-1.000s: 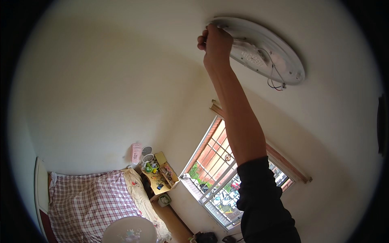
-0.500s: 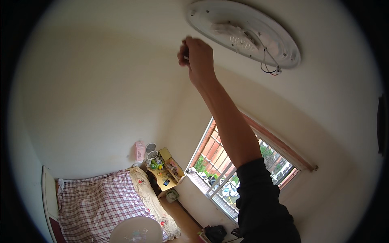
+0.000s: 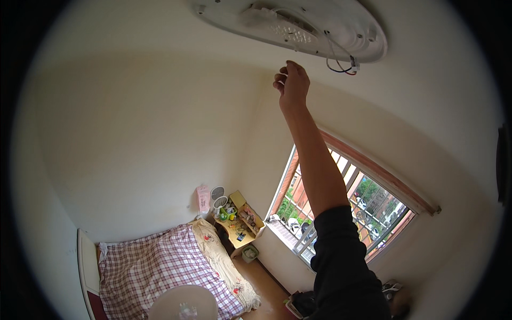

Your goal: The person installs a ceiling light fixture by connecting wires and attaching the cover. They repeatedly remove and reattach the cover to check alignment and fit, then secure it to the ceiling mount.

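My right hand [image 3: 293, 84] is raised on an outstretched arm in a dark sleeve [image 3: 346, 261]. It is just below the near edge of a white oval ceiling lamp base [image 3: 341, 32]. My fingers are curled together, and whatever they may hold is hidden or too small to make out. On the lamp base sits a perforated white part [image 3: 290, 33]. A loop of thin wires [image 3: 333, 66] hangs from its right side and ends in a small white connector [image 3: 355, 64]. My left hand is out of view.
Far below, a bed [image 3: 154, 266] has a checked cover. Beside it stands a small cluttered desk [image 3: 237, 234], with a bin [image 3: 249, 253] next to it. A barred window [image 3: 368, 197] is behind my arm. A pale round object [image 3: 184, 298] shows at the lower edge.
My right hand has moved right in the picture, nearer the perforated part and the wires. The view has shifted, so the lamp base appears higher and farther left. The fingers stay curled.
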